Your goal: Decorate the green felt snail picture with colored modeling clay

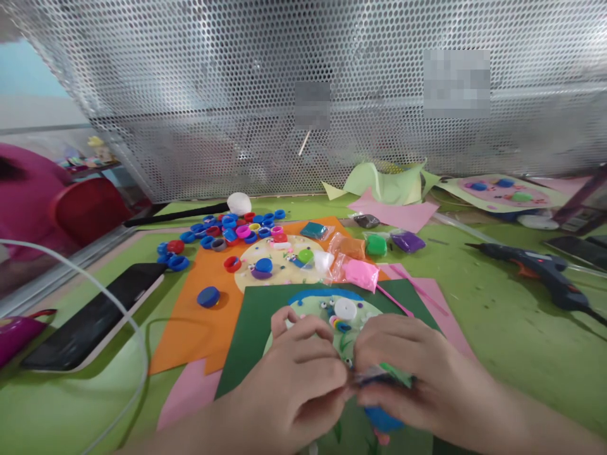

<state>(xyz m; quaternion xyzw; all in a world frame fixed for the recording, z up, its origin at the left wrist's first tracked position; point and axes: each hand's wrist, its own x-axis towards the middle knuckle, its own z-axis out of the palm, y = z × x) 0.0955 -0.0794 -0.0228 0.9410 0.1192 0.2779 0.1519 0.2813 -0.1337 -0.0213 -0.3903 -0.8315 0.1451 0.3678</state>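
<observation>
My left hand (303,370) and my right hand (417,357) meet above a dark green foam sheet (256,313). My right fingers close round a small clear plastic packet (387,374) with green and dark tints; its contents are unclear. The left thumb and fingertips pinch together at the packet's near end. Under the hands lies a pale green round piece (279,344) with googly eyes, a white cap (346,309) and a rainbow-coloured bit. A blue cap (383,417) shows below my right hand, partly covered.
Bottle caps (230,222) are heaped behind an orange sheet (184,335). Clay packets in pink (361,273), green (376,244) and purple (408,241) lie beyond the hands. A glue gun (535,268) rests right; a phone (95,316) and white cable (137,332) lie left.
</observation>
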